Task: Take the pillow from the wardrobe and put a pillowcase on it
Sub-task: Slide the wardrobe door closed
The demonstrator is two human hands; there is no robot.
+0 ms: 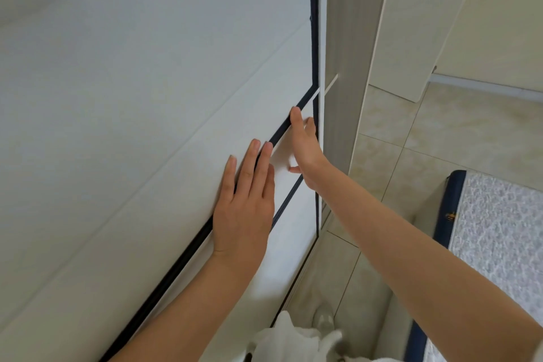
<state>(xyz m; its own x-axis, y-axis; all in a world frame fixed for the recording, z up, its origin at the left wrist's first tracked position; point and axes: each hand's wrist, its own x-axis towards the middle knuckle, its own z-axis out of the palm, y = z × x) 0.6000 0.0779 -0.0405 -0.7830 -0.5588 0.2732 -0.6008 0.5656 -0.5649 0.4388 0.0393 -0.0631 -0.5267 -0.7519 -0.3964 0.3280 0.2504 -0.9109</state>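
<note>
A white wardrobe door (152, 91) with a dark edge strip fills the left and middle of the head view. My left hand (245, 200) lies flat on it, fingers apart, across the dark strip. My right hand (305, 150) reaches further up, its fingers curled at the edge of a white panel (282, 156) beside the dark strip. Neither hand holds anything loose. No pillow or pillowcase can be made out; the wardrobe's inside is hidden.
A grey vertical frame (346, 67) stands right of the doors. Beige floor tiles (440, 138) lie beyond it. A mattress (499, 229) with a grey patterned top and dark blue border sits at the lower right. White cloth (293, 341) shows at the bottom edge.
</note>
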